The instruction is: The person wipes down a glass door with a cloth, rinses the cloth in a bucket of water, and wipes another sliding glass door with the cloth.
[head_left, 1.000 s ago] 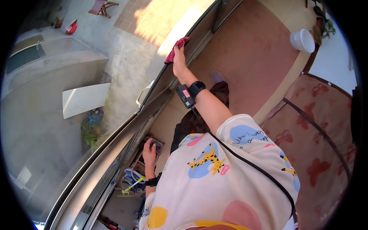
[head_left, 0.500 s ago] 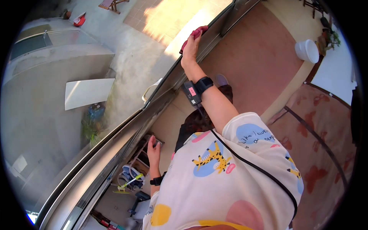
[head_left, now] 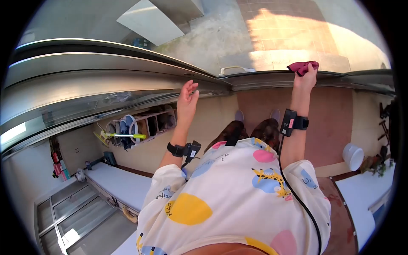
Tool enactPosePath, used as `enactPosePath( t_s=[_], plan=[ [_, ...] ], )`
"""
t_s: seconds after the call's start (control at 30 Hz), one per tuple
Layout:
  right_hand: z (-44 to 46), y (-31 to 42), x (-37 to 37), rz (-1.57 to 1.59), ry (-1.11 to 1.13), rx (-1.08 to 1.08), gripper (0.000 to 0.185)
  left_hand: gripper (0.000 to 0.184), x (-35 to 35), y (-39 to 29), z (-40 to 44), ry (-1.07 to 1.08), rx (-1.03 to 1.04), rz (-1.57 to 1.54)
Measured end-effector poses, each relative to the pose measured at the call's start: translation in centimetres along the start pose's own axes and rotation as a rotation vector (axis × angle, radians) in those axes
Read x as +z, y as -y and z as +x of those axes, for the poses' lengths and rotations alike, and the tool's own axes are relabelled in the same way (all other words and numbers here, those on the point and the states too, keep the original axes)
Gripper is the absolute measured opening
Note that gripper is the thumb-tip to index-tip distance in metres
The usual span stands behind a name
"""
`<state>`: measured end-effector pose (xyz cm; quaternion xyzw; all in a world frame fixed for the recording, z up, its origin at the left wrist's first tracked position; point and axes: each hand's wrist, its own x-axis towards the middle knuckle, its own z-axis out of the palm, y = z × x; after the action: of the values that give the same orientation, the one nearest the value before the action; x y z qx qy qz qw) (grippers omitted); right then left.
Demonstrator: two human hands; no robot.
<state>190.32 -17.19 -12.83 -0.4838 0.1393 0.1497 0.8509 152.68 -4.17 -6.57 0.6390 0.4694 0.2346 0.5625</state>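
Note:
A dark red cloth point(head_left: 299, 67) is bunched in my right hand point(head_left: 309, 79), whose fingers are closed around it. The cloth is against or just in front of a glass door with a dark-edged metal frame point(head_left: 272, 75); exact contact cannot be made out. My left hand point(head_left: 186, 100) is raised near the long metal rail point(head_left: 140, 70) on the left. Its fingers are loosely apart with nothing in them, and whether it touches the rail is unclear. A curved white door handle point(head_left: 236, 69) lies between the two hands. Both wrists carry black straps with small boxes.
Below my left arm stands a shoe rack point(head_left: 163, 121), with a yellow-green-handled squeegee point(head_left: 123, 135) across it. A white bucket point(head_left: 352, 156) is on the floor at right, near potted plants point(head_left: 376, 166). A white bench-like surface point(head_left: 117, 180) is at lower left.
The view has turned, so the door now runs across the top. My left hand has moved up and forward, close to the rail. My right hand still grips the cloth at the door.

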Motion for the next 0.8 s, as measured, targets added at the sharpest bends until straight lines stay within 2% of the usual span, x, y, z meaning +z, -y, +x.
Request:
enactPosePath(
  t_s=[0.07,0.1,0.13,0.23,0.27,0.33,0.4,0.53,0.73,0.8],
  plan=[
    [-1.0,-0.9,1.5,-0.160,-0.031,-0.182,0.055,0.058,0.9,-0.4,0.0,-0.045,0.016,-0.098],
    [-3.1,-1.2,2.5,-0.261,-0.054,-0.181,0.066,0.058,1.3,-0.5,0.1,-0.094,0.008,-0.162],
    [-4.5,-2.0,2.5,-0.266,-0.022,-0.139,0.069,0.058,2.0,-0.7,0.3,-0.141,0.001,-0.228],
    [-6.1,-5.3,0.7,-0.072,0.057,0.132,0.058,0.056,3.0,-1.6,0.7,-0.187,0.005,-0.250],
    [-5.4,-7.1,-0.8,-0.033,0.118,0.144,0.051,0.054,3.4,-1.4,1.0,-0.225,-0.024,-0.277],
    [-5.9,-6.7,-0.8,-0.086,0.069,0.211,0.045,0.045,4.0,-1.5,1.6,-0.304,-0.009,-0.294],
    [-5.6,-6.0,-1.1,-0.139,0.134,0.256,0.065,0.043,4.1,-1.5,1.7,-0.364,-0.049,-0.383],
    [-4.9,-4.5,-1.5,-0.143,0.125,0.321,0.065,0.040,3.4,-0.4,2.5,-0.415,-0.060,-0.386],
    [-2.7,-4.9,-2.4,-0.211,0.128,0.263,0.067,0.041,2.7,-0.6,3.2,-0.416,-0.094,-0.348],
    [-2.0,-3.9,-2.1,-0.212,0.053,0.282,0.069,0.040,2.4,-0.8,3.3,-0.376,-0.099,-0.322]
  ],
)
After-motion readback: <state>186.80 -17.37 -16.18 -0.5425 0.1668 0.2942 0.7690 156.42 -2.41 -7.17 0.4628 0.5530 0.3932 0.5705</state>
